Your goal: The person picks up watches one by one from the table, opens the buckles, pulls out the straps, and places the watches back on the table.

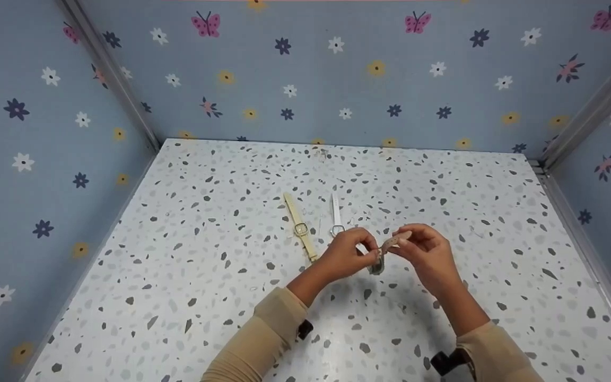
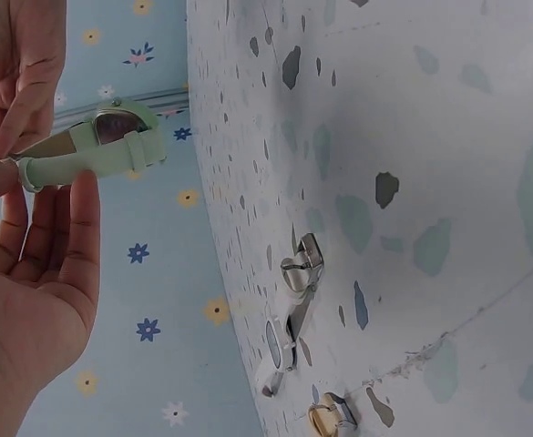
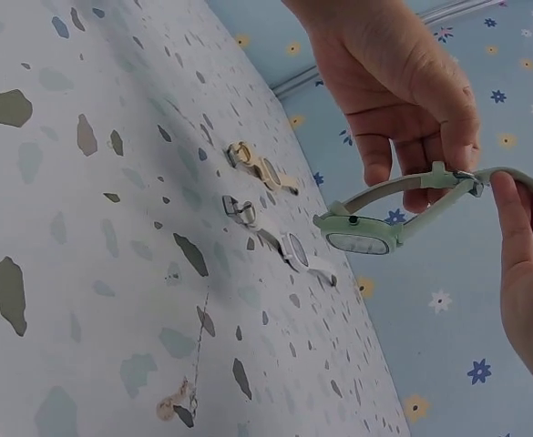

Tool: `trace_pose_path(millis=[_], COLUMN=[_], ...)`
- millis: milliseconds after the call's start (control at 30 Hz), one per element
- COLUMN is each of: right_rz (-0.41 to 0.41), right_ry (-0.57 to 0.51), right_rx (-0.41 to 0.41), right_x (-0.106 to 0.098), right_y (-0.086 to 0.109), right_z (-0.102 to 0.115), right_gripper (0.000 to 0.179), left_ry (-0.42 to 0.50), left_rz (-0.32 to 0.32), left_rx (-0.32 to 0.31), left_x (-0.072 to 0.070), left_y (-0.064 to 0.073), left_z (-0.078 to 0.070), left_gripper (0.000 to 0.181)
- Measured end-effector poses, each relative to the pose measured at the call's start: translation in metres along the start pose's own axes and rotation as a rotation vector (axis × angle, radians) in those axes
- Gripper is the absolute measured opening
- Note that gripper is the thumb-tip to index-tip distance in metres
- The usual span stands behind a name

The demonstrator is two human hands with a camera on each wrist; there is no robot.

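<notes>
A pale green wristwatch is held up over the table between both hands, bent into a loop with its dial hanging to one side. My left hand pinches it at the buckle, where the two strap ends meet. Thumb and fingers of my right hand grip the free strap end, which sticks out past the buckle. On the table, left of the hands, lie a yellow watch and a white watch, both stretched out. The left hand partly covers the white one in the head view.
A white speckled tabletop lies beneath. Blue flowered walls with metal edge strips enclose it at the back and both sides.
</notes>
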State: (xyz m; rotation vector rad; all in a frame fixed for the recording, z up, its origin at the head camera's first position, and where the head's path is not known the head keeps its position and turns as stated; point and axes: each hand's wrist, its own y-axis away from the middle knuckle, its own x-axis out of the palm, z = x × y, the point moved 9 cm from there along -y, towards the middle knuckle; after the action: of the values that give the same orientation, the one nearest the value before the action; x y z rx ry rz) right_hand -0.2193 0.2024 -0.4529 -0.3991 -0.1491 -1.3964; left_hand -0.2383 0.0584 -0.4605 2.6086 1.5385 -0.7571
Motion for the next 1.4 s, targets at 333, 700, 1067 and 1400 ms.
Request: trace_pose_path(millis=[333,700,1067,1400], right_rz=[0.076,0.043,0.020,0.017], right_ry=[-0.032,-0.024,-0.017,-0.058], right_rx=[-0.050,-0.051,-0.066,-0.088], right_x=[0.002,0.002,-0.002,-0.004], right_y=[0.000,0.001,0.000,-0.003], right_z=[0.002,0.002,0.007,0.015], right_gripper=[0.027,0.021,0.022,0.024], left_ry=[0.107,0.263,0.160,0.346], left_rz=[-0.038,-0.091,-0.105,-0.141], left_rx=[-0.027,-0.051,-0.092,-0.161], left_x=[-0.004,-0.003,-0.002,0.008], left_y=[0.006,0.008,0.018,0.022], left_z=[0.006,0.014,0.032,0.042], left_gripper=[0.009,0.014,0.036,0.034])
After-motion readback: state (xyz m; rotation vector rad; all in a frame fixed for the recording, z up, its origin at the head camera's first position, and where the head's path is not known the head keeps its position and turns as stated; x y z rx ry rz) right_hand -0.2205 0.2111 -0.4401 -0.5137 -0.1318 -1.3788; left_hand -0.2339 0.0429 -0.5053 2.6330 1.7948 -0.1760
